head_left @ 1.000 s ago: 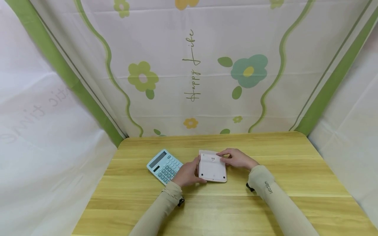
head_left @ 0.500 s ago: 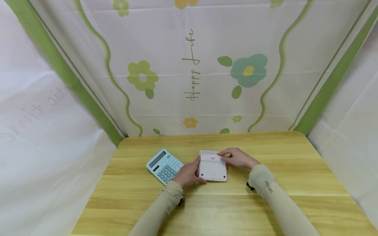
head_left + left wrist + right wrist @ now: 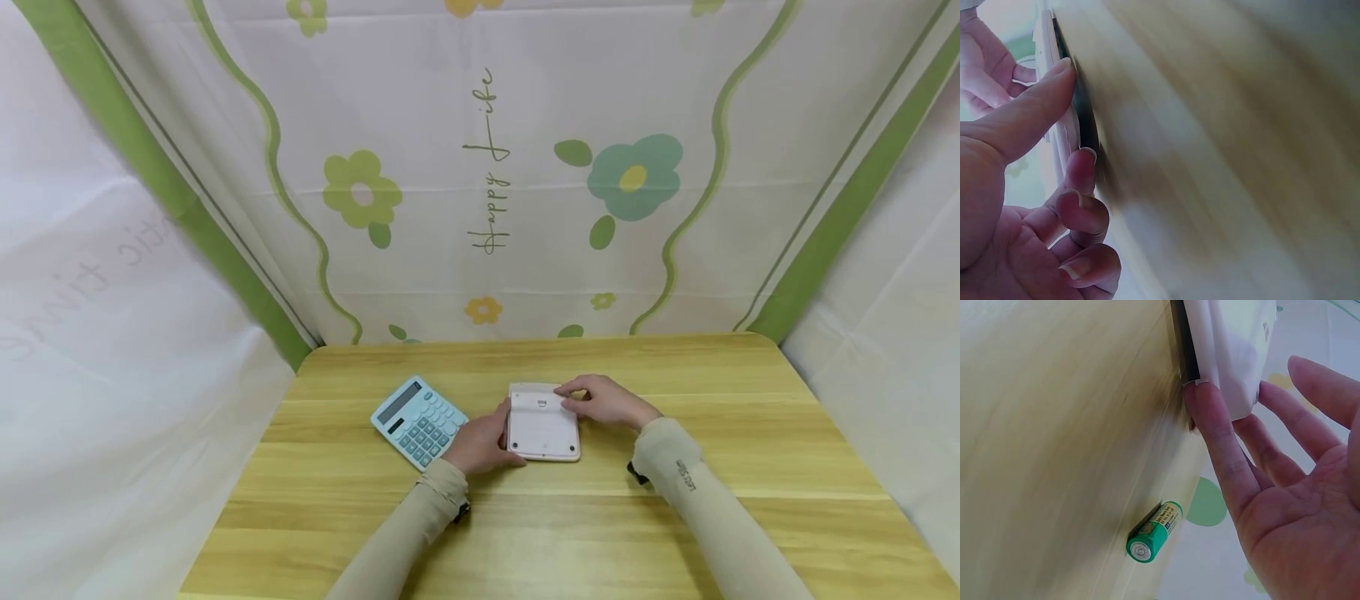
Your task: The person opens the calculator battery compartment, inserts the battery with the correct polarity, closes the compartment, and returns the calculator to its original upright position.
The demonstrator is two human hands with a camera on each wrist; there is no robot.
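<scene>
A pale pink calculator (image 3: 545, 427) lies back side up at the middle of the table, with small dark feet at its near corners. My left hand (image 3: 478, 439) grips its left side, thumb along the near edge and fingers at the side. At the far right corner, my right hand (image 3: 603, 402) holds the case. In the right wrist view, one of its fingers (image 3: 1213, 419) bends against the edge by the dark front, while others touch the back; the thumb stands apart. A green battery (image 3: 1157, 531) lies on the table beside the right hand, hidden in the head view.
A light blue calculator (image 3: 420, 423) lies face up just left of my left hand, which covers its near right corner. The wooden table (image 3: 315, 500) ends at a printed cloth wall (image 3: 420, 275) at the back, and white cloth hangs on both sides.
</scene>
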